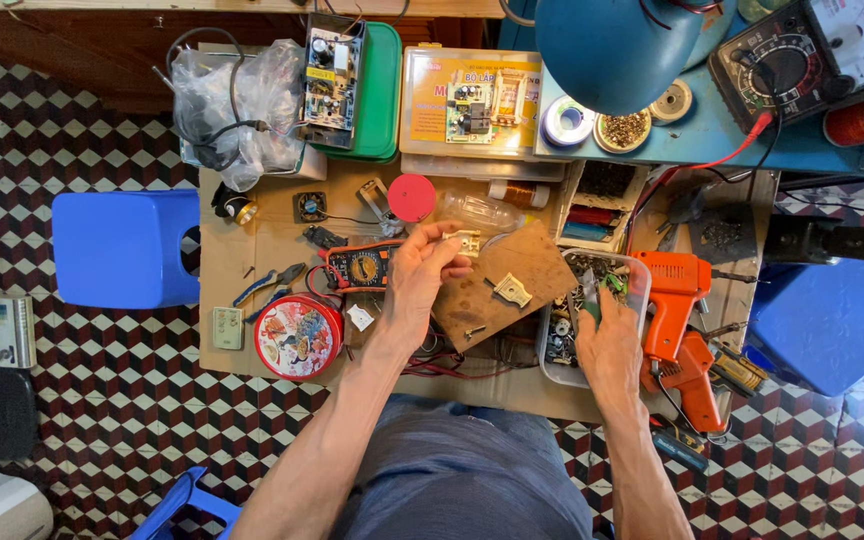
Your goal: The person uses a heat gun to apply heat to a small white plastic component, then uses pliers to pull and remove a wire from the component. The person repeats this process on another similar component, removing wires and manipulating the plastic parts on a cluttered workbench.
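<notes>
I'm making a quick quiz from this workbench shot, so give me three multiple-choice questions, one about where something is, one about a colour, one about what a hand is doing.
1. Where does the round tin lie?
A. left of the left hand
B. inside the clear parts tray
C. on the blue stool

2. What colour is the soldering gun?
A. green
B. orange
C. white

3. What is the left hand doing?
A. resting flat on the floor
B. gripping the lamp
C. holding a small pale part in its fingers

Answers:
1 A, the tin sits on the cardboard to the left of the left hand.
2 B, its body is plainly orange.
3 C, the fingers pinch the small pale part above the wooden board, while the right hand reaches into the parts tray.
</notes>
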